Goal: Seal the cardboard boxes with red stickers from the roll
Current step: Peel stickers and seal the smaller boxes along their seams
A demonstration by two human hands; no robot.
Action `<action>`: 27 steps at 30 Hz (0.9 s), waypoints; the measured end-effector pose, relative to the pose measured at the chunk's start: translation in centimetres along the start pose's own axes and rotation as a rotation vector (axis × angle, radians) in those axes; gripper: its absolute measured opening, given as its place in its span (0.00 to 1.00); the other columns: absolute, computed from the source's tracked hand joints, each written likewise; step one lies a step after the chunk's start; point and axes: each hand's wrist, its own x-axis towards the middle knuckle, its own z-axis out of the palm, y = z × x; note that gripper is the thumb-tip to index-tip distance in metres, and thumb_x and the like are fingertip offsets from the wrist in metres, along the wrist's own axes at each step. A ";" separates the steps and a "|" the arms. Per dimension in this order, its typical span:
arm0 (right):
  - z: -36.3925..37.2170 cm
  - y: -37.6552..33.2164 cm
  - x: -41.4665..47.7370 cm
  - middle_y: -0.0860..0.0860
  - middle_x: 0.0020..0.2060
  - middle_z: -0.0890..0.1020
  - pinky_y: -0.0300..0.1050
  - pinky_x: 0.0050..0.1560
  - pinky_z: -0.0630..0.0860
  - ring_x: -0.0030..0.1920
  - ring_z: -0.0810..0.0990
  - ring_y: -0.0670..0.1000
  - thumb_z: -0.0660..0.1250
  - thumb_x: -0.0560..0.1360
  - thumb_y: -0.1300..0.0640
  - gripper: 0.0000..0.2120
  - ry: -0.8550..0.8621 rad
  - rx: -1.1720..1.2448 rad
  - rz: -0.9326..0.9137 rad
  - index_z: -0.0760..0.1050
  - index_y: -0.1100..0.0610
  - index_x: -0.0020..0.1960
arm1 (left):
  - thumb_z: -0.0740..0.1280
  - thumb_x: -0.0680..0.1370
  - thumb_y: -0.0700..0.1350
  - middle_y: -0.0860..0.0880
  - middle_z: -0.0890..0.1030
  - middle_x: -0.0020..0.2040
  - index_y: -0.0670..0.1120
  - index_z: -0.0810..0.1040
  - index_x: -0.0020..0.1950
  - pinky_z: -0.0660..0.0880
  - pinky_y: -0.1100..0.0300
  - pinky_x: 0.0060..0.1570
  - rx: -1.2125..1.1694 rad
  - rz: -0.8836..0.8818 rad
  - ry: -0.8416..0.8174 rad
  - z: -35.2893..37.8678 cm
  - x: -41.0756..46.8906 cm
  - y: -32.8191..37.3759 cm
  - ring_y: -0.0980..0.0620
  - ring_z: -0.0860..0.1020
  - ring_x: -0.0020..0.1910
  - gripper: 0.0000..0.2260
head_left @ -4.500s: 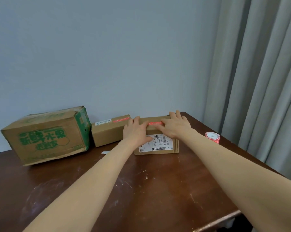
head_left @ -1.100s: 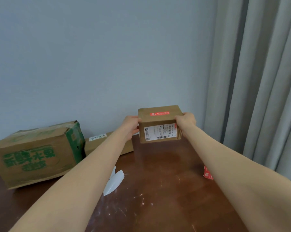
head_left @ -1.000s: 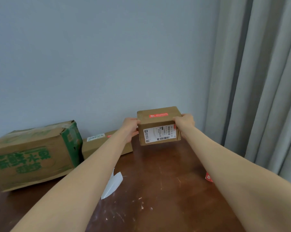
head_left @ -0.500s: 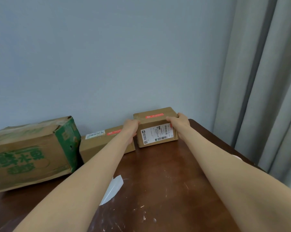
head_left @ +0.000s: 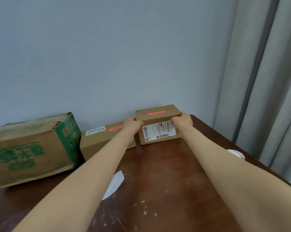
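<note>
Hands: left hand point(head_left: 132, 123) and right hand point(head_left: 182, 121) each gripped a side of the small box point(head_left: 158, 117) between them, apparently resting on the table point(head_left: 166, 173).
Risk: large box point(head_left: 29, 151), far left of the left hand, showed no seal and might get skipped; roll point(head_left: 236, 153), right of the right forearm at the table edge, could get elbowed off.
Count: three boxes; two red stickers point(head_left: 156, 113); one roll.

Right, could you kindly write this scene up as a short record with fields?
small box: on the table by the wall, red sticker on top
left grip: holds its left side
right grip: holds its right side
middle box: stickered on top too
large box: no red sticker visible
sticker roll: right table edge, partly hidden
</note>
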 end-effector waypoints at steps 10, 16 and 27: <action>-2.9 -2.6 -1.5 0.54 0.52 0.80 0.50 0.52 0.78 0.51 0.80 0.56 0.67 0.75 0.51 0.21 0.182 0.202 0.067 0.71 0.56 0.65 | 0.65 0.74 0.41 0.52 0.83 0.48 0.47 0.80 0.55 0.73 0.56 0.45 -0.295 0.023 -0.033 -1.6 -2.3 3.4 0.55 0.78 0.49 0.11; -4.5 -4.8 -3.1 0.51 0.33 0.80 0.45 0.41 0.76 0.33 0.78 0.51 0.67 0.72 0.58 0.05 0.063 0.533 0.129 0.75 0.58 0.38 | 0.63 0.77 0.46 0.50 0.81 0.46 0.46 0.74 0.53 0.71 0.57 0.42 -0.416 -0.055 -0.102 -3.2 -4.1 4.4 0.54 0.76 0.44 0.07; -4.4 -6.1 -4.7 0.53 0.38 0.76 0.46 0.44 0.70 0.41 0.74 0.52 0.66 0.74 0.57 0.10 0.033 0.411 0.083 0.69 0.56 0.36 | 0.66 0.78 0.42 0.47 0.78 0.46 0.41 0.76 0.55 0.74 0.61 0.35 -0.508 -0.041 -0.096 -3.9 -5.3 5.1 0.52 0.78 0.41 0.07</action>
